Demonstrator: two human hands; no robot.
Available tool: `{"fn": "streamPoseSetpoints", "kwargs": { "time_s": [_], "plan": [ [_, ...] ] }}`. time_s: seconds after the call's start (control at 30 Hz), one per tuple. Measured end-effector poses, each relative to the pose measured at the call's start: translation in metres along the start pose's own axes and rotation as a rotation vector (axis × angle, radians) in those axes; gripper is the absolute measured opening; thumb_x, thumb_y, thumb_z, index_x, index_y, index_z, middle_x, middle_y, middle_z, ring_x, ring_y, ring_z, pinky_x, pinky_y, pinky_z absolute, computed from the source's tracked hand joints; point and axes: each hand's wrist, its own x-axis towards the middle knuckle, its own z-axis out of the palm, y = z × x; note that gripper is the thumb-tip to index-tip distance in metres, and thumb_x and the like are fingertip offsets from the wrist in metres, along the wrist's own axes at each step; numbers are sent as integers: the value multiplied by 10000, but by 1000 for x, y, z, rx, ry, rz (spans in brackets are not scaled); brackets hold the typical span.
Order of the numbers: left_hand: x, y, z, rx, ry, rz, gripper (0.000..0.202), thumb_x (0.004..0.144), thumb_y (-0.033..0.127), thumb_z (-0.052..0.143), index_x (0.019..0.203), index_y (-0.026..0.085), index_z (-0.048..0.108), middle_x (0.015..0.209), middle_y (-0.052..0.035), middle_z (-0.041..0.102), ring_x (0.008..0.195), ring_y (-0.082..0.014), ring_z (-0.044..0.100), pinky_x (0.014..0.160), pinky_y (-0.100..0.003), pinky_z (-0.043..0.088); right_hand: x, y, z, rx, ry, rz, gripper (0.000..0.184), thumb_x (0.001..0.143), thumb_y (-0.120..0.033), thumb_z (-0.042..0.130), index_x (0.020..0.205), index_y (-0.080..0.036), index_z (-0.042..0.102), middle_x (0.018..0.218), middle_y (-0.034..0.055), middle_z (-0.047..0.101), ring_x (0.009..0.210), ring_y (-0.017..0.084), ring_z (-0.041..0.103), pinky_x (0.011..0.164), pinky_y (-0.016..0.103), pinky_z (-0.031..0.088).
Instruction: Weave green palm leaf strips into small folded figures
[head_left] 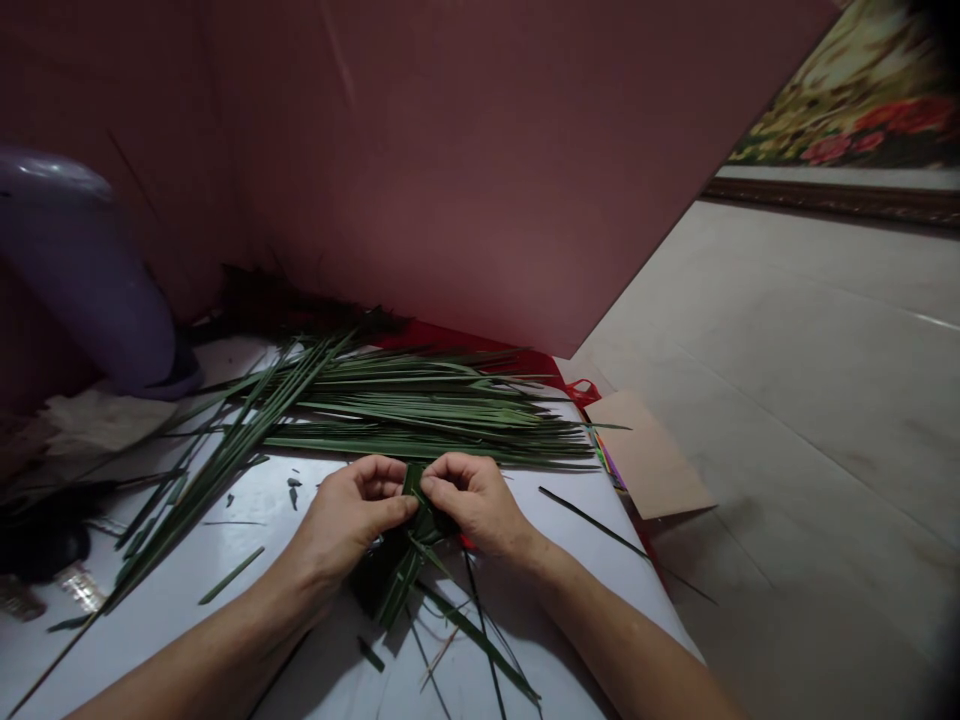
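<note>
Between my hands is a folded piece of green palm leaf (397,575), with flat layered strips and loose ends trailing toward me. My left hand (364,500) pinches its upper left edge between thumb and fingers. On the other side my right hand (472,495) grips the top of the same piece, fingertips curled on it. A small red spot shows under my right hand; I cannot make out what it is. Long green palm leaves (420,410) lie in a heap just beyond my hands. A loose leaf strip (480,635) rests on the white tabletop (300,680) below the folded piece.
A purple rounded object (90,270) stands at the left beside crumpled white paper (105,418). Dark items (45,535) lie at the left edge. A pink panel (450,170) rises behind the leaves. Right of the table are cardboard (649,455) and the tiled floor (810,420).
</note>
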Motion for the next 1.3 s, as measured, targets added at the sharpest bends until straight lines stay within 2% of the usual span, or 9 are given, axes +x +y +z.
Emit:
{"fn": "streamPoseSetpoints", "kwargs": {
  "time_s": [0.13, 0.27, 0.37, 0.6, 0.77, 0.93, 1.1, 1.3],
  "plan": [
    [1, 0, 0, 10, 25, 11, 274, 504, 89, 733, 751, 135, 622, 571, 32, 637, 505, -88, 550, 483, -186, 411, 1, 1, -3, -43, -19, -12, 158, 754, -281, 560, 699, -141, 607, 598, -23, 508, 533, 79, 429, 484, 184, 352],
    [0, 1, -1, 0, 41, -5, 195, 534, 157, 732, 698, 138, 627, 587, -1, 661, 520, -126, 579, 504, -228, 439, 0, 5, -6, -69, -41, 63, 211, 725, -357, 620, 739, -149, 586, 595, -23, 532, 511, 83, 464, 466, 182, 370],
    [-1, 2, -3, -2, 33, -19, 164, 561, 197, 727, 679, 140, 630, 565, -2, 652, 499, -136, 578, 495, -244, 440, 0, 8, -7, -46, -64, 92, 187, 710, -328, 635, 743, -156, 570, 600, -22, 554, 509, 91, 492, 464, 187, 381],
    [3, -2, -5, -24, -13, -33, 185, 583, 266, 734, 656, 143, 617, 548, 15, 619, 481, -119, 551, 488, -235, 434, -1, 4, -7, 11, -61, 45, 174, 707, -308, 637, 704, -154, 556, 604, -28, 533, 526, 87, 475, 502, 196, 391],
    [0, -1, -4, 11, -44, -13, 169, 582, 243, 725, 613, 147, 588, 524, 25, 593, 475, -112, 527, 462, -213, 400, -1, 0, -4, 45, -76, 57, 185, 715, -315, 622, 711, -154, 530, 588, -33, 507, 518, 90, 463, 479, 193, 378],
    [-5, 1, 0, 48, -31, 32, 131, 582, 199, 710, 616, 147, 594, 522, 30, 587, 471, -108, 517, 458, -207, 391, -1, 0, -1, -19, -56, -5, 150, 731, -286, 606, 710, -147, 551, 642, -18, 527, 578, 96, 465, 534, 205, 396],
    [-3, 2, 0, 31, -28, -38, 129, 547, 170, 722, 636, 144, 632, 541, 4, 634, 490, -128, 558, 480, -221, 418, 0, 2, -5, -56, -51, 7, 143, 737, -283, 605, 707, -149, 564, 625, -23, 524, 558, 90, 449, 506, 190, 372],
    [-6, 5, 1, -41, -35, -82, 127, 578, 154, 704, 698, 141, 663, 546, -3, 656, 481, -129, 577, 483, -227, 436, 4, 5, -10, -6, -88, 60, 181, 719, -318, 625, 719, -149, 560, 629, -26, 519, 539, 80, 441, 497, 186, 364]
  ]
}}
